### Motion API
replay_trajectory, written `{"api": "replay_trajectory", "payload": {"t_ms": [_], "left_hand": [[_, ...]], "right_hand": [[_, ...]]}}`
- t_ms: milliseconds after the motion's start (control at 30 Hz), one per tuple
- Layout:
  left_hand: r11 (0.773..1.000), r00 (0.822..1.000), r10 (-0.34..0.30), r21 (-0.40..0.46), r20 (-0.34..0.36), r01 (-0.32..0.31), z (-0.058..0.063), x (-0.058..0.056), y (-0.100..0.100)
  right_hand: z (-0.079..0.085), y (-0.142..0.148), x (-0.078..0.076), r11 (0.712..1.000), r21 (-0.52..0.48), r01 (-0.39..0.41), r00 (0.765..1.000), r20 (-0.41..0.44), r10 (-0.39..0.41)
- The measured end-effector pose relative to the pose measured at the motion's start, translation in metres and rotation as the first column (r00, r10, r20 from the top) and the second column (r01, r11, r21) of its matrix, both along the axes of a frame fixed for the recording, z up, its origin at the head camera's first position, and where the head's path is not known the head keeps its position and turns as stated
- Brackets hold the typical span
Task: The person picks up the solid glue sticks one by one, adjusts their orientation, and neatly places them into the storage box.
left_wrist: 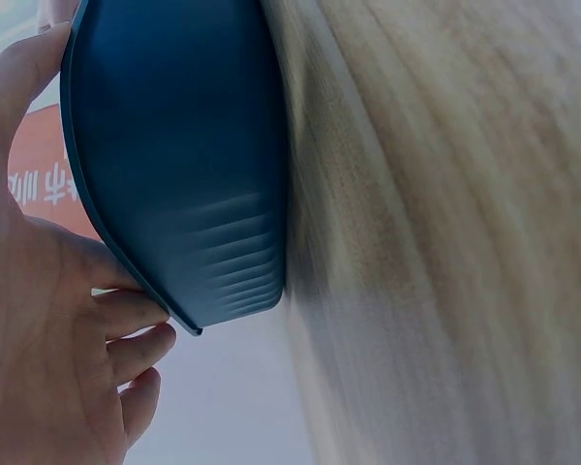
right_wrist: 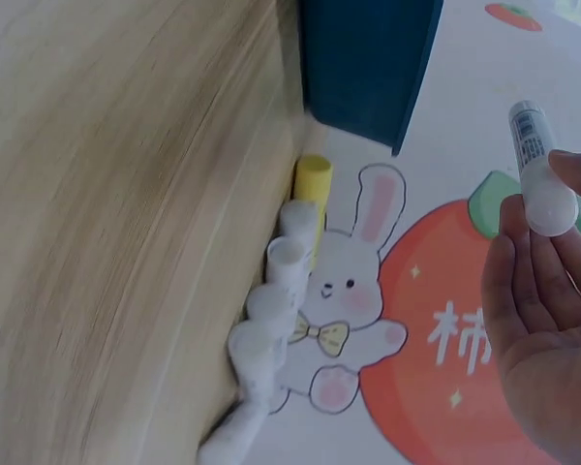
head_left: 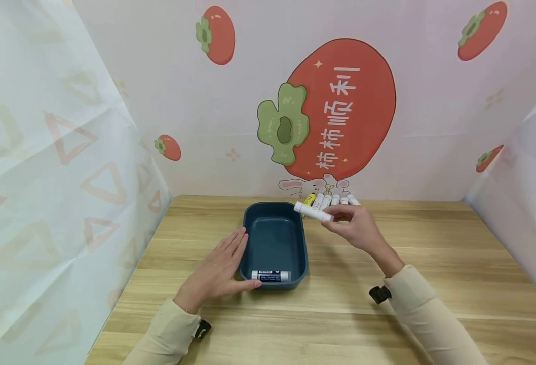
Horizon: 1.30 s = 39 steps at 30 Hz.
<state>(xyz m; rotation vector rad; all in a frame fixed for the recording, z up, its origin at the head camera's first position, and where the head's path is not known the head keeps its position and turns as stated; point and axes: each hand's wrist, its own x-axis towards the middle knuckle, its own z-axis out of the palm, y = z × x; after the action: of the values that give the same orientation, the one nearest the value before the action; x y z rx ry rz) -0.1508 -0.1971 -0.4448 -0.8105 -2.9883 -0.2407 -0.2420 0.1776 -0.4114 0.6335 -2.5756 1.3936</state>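
Observation:
A dark blue plastic box point(head_left: 273, 238) stands on the table, with a navy-labelled glue stick point(head_left: 271, 276) lying inside at its near end. My left hand point(head_left: 220, 268) rests on the box's near left corner, fingers laid along the left rim and thumb on the near rim. The left wrist view shows those fingers point(left_wrist: 126, 320) touching the rim from outside. Pinched between thumb and fingers of my right hand point(head_left: 356, 228) is a white glue stick point(head_left: 312, 211). It is held above the table, just right of the box's far right corner.
Several white glue sticks point(head_left: 326, 202) and a yellow one point(head_left: 309, 199) lie in a row at the table's back edge, against the printed wall sheet point(head_left: 414, 111). A white sheet point(head_left: 44, 177) hangs on the left. Bare wooden table point(head_left: 341, 324) surrounds the box.

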Motion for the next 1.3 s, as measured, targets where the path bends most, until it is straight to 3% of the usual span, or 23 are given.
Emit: {"api": "replay_trajectory", "payload": {"t_ms": [300,600,767,1000,1300], "left_hand": [[1.000,1.000,0.003,-0.004,0.005,-0.003,0.001,0.000,0.000],[1.000,1.000,0.012,-0.001,0.019,-0.012,0.000,0.000,0.001],[1.000,1.000,0.016,-0.002,0.021,-0.016,0.000,-0.001,0.001],[1.000,1.000,0.010,-0.005,0.022,-0.010,0.000,-0.001,0.001],[1.000,1.000,-0.001,-0.007,0.014,0.001,0.003,0.000,0.000]], "right_hand": [[-0.004,-0.030,0.004,0.985,0.091,-0.149,0.988,-0.014,0.151],[-0.005,-0.056,0.010,0.944,0.205,-0.257,0.966,0.019,0.259],[-0.006,-0.067,0.012,0.909,0.288,-0.301,0.951,0.025,0.307],[-0.012,-0.080,0.013,0.838,0.400,-0.371,0.923,0.061,0.380],[-0.016,-0.090,0.013,0.781,0.451,-0.431,0.887,0.054,0.459]]}}
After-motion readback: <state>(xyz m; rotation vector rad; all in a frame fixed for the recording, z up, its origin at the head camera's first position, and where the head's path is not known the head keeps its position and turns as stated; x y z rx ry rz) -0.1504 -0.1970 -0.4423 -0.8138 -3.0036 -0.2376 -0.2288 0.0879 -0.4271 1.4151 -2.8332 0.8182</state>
